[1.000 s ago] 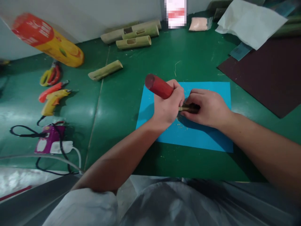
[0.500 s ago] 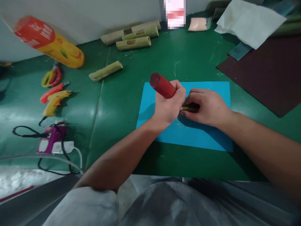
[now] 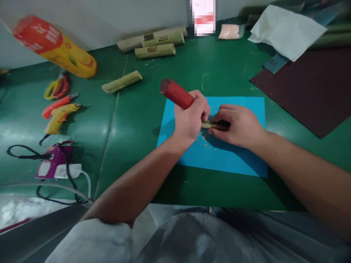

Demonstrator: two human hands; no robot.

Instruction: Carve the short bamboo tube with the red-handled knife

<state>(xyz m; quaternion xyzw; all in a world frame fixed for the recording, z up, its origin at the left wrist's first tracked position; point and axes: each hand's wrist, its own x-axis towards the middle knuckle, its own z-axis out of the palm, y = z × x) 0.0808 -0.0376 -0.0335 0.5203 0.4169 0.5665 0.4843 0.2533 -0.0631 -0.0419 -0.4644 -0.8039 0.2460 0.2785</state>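
L hand [image 3: 189, 118] is clenched round a red handle [image 3: 178, 94], butt end up & tilted to far left; the tool's working end is hidden by the fist, so can't tell what it is. R hand [image 3: 238, 124] grasps a small bamboo pc [image 3: 216, 125] btwn thumb & fingers, its pale end pointing left to just beside L fist, the rest dark & partly covered by the palm. The pc is over the blue sheet [image 3: 189, 157], approx mid-sheet; can't tell if it touches it. Shavings [image 3: 207, 144] lie on the sheet, near side of the hands.

Sheet is flat on the green bench [image 3: 131, 146]. Far left of it: a cut bamboo tube [image 3: 122, 82], on its own. Farther back, by the wall, a group of bamboo tubes [image 3: 167, 51], some w/ slots cut in the side.

Left side, far to near: big bottle [image 3: 71, 60] w/ red & yellow label, tool w/ 1 yellow + 1 red handle [image 3: 63, 89], orange cutter [image 3: 56, 106], yellow glue gun [image 3: 55, 124] touching it, purple power box [image 3: 51, 159] w/ white plug [image 3: 64, 171] & cords.

Far right: pinkish packet [image 3: 229, 31], white paper [image 3: 287, 33] partly over a dark brown sheet [image 3: 312, 87].
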